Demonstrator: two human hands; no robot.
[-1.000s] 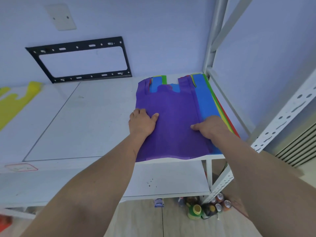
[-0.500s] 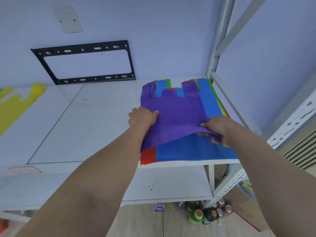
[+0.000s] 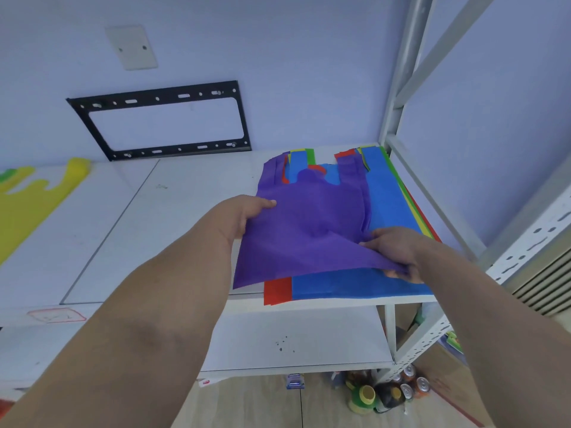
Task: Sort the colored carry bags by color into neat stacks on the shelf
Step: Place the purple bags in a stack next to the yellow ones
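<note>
A purple carry bag (image 3: 309,230) tops a mixed pile at the right end of the white shelf (image 3: 173,217). My left hand (image 3: 244,213) grips its left edge and my right hand (image 3: 398,253) pinches its front right corner, so the front half is raised off the pile. Beneath it lie a blue bag (image 3: 364,284) and a red bag (image 3: 277,291), with green and yellow edges (image 3: 420,223) showing along the right side. A yellow bag (image 3: 27,205) lies flat at the far left of the shelf.
A black metal wall bracket (image 3: 160,122) hangs behind the shelf. Grey perforated shelf uprights (image 3: 401,97) stand at the right. A lower white shelf (image 3: 293,341) sits below, and bottles and cans (image 3: 386,393) stand on the floor.
Both hands went from pressing flat on the purple bag to gripping it; its front edge has lifted, uncovering the blue and red bags underneath.
</note>
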